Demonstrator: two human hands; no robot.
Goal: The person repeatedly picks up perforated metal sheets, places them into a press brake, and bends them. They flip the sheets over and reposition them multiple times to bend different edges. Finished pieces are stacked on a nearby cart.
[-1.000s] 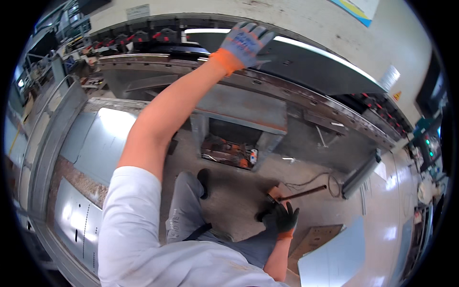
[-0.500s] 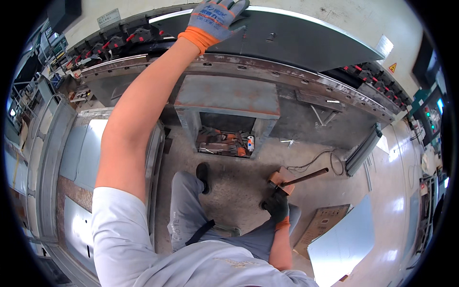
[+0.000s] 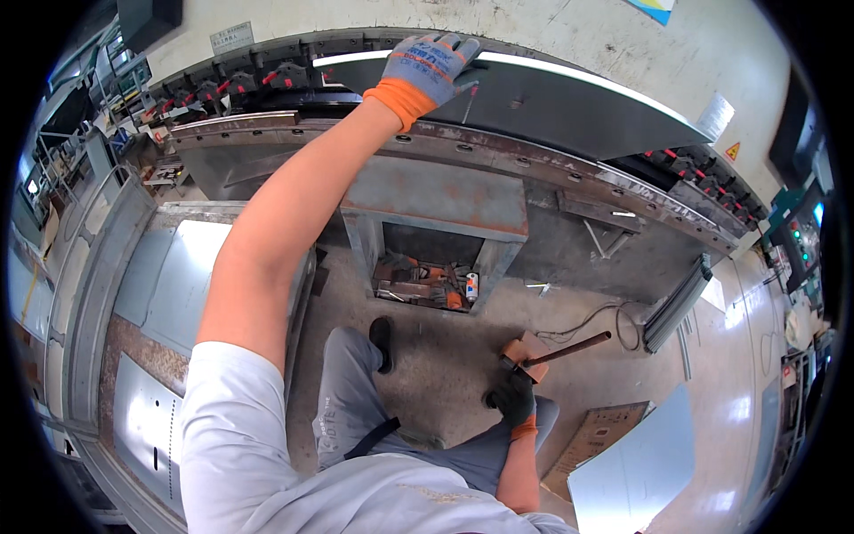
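Observation:
My left hand [image 3: 431,71], in a grey glove with an orange cuff, is at the top edge of a large dark metal sheet [image 3: 569,102]. Its fingers reach over that edge and the thumb lies against the near face. The sheet leans in a long bending machine [image 3: 294,132]. Low on the right, by my knee, is my right hand [image 3: 513,400] in a dark glove with an orange cuff. It overlaps the near side of an orange-brown block [image 3: 527,349] with a brown rod [image 3: 574,348]. Its fingers are partly hidden; contact with the block is unclear.
A grey metal stand [image 3: 436,196] before the machine holds tools and a can. Sheets lie on a cart [image 3: 133,320] at left. At right are a pale sheet [image 3: 640,463], cardboard [image 3: 598,436], a cable [image 3: 614,311], stacked strips [image 3: 678,303] and a control panel [image 3: 805,240].
The view has shifted, so the machine, stand and sheet sit lower and slightly further right. My left hand stays at the sheet's top edge. My right hand remains beside the block.

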